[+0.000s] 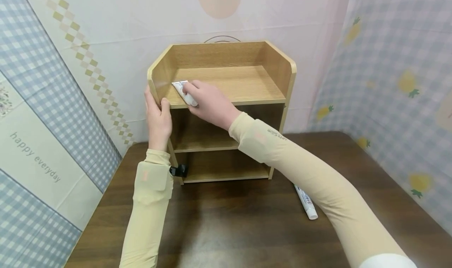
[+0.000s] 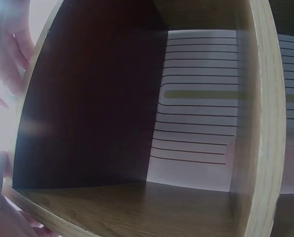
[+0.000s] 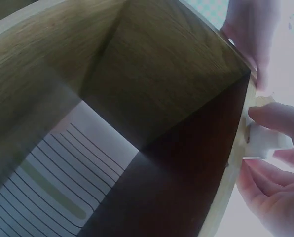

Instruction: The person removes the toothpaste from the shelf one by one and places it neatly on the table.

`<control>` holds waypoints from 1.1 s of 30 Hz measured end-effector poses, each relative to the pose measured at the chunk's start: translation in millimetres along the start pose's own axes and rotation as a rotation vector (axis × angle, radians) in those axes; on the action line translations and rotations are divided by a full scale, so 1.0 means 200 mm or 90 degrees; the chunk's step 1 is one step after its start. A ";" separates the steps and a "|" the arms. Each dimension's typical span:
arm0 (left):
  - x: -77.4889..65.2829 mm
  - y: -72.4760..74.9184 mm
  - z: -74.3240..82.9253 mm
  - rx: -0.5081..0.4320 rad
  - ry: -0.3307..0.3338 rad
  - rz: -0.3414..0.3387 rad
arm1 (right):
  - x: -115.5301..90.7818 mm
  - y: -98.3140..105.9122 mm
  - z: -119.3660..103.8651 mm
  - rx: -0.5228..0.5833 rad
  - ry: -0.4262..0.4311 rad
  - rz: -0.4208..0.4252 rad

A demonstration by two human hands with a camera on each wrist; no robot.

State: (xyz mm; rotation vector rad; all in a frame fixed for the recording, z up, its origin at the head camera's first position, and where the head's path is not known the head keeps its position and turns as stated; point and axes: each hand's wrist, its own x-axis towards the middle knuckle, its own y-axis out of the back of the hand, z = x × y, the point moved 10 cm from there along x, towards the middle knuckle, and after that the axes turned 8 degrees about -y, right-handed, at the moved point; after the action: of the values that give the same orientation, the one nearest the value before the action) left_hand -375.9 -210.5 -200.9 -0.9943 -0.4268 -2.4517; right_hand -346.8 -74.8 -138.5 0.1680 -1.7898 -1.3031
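My right hand holds a white toothpaste tube at the left end of the wooden shelf's top board. The tube's flat end points to the back left, its cap end to the front edge. In the right wrist view, fingers and thumb pinch the tube's white cap end by the board's edge. My left hand grips the front edge of the shelf's left side panel, thumb on the inner side. A second toothpaste tube lies on the table, right of the shelf, partly hidden by my right forearm.
The shelf stands on a dark brown table, with two lower compartments under the top board. Patterned cloths hang behind and on both sides. A small black device sits at my left wrist, by the shelf's left side.
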 end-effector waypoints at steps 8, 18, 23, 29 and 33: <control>0.01 0.01 0.00 0.000 -0.010 0.010 | -0.05 0.01 -0.02 -0.012 0.042 0.045; 0.00 0.00 -0.01 0.004 0.003 -0.001 | -0.13 0.04 -0.04 -0.019 0.099 0.129; 0.00 0.00 0.00 -0.004 0.000 0.004 | -0.19 0.08 -0.07 -0.034 0.137 0.187; 0.01 0.00 0.00 -0.010 -0.010 0.010 | -0.24 0.10 -0.07 -0.044 0.153 0.232; 0.00 0.00 0.00 -0.008 -0.011 0.011 | -0.27 0.12 -0.07 -0.043 0.160 0.260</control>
State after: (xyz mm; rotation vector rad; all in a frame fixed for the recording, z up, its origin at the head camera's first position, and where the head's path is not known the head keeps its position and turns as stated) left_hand -375.6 -210.8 -199.8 -1.0204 -0.4076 -2.4341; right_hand -295.6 -43.9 -150.0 -0.0682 -1.4691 -0.9987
